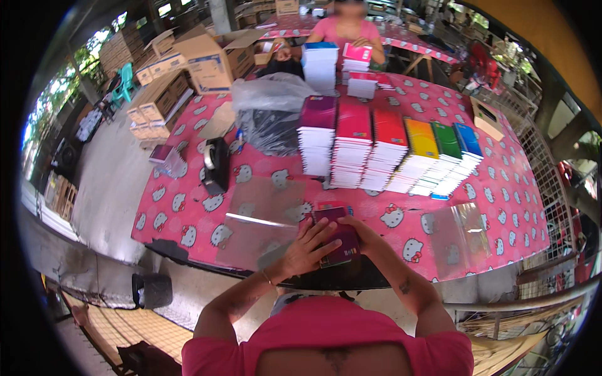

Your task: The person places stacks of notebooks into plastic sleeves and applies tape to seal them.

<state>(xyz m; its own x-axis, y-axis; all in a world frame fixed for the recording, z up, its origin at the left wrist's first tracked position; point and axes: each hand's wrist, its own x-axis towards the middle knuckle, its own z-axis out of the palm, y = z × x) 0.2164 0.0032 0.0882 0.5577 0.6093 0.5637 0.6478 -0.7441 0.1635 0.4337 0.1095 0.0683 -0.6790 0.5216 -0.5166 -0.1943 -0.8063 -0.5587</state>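
A small stack of spiral notebooks with a purple notebook [343,253] on top is at the table's front edge, in front of me. A strip of red cover peeks out beyond its far edge. My left hand [309,248] lies across the purple cover from the left, fingers stretched and spread. Around the right edge curls my right hand [359,233], its thumb side at the top corner; its other fingers are partly hidden. Clear plastic bags flank the notebooks: one plastic bag [260,216] to the left, another plastic bag [461,241] to the right.
Beyond my hands stand tall notebook stacks [351,147] in several colours. A black tape dispenser [215,166] and a grey plastic bag [269,116] sit to the left. Cardboard boxes [210,66] are at the far left. Across the table, a person [345,30] handles pink notebooks [356,56].
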